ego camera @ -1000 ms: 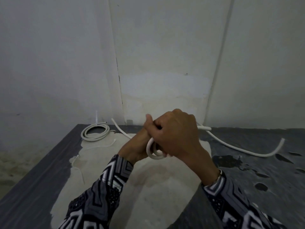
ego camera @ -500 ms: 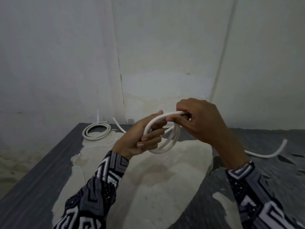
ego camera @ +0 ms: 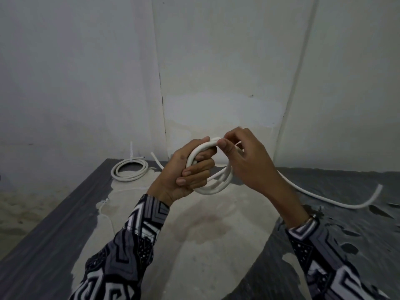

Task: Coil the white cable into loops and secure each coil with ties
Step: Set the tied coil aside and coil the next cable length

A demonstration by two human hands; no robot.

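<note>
My left hand [ego camera: 186, 172] grips a small coil of white cable [ego camera: 213, 188] held above the table, its fingers curled through the loops. My right hand [ego camera: 244, 161] pinches the cable at the top of the coil, thumb and fingers pressed on the strand. The loose end of the same cable [ego camera: 337, 201] trails to the right across the table and curves up at its tip. A finished white coil [ego camera: 129, 169] lies at the far left corner with a tie [ego camera: 131, 149] sticking up from it.
The table [ego camera: 47, 245] has a dark grey cover, worn through to a pale patch in the middle. A thin white string [ego camera: 104, 211] lies at the patch's left edge. A plain white wall stands close behind the table.
My right hand lifted off the coil, carried a strand up and over, and now pinches it at the coil's top. The coil has gained a loop and the trailing end has drawn closer.
</note>
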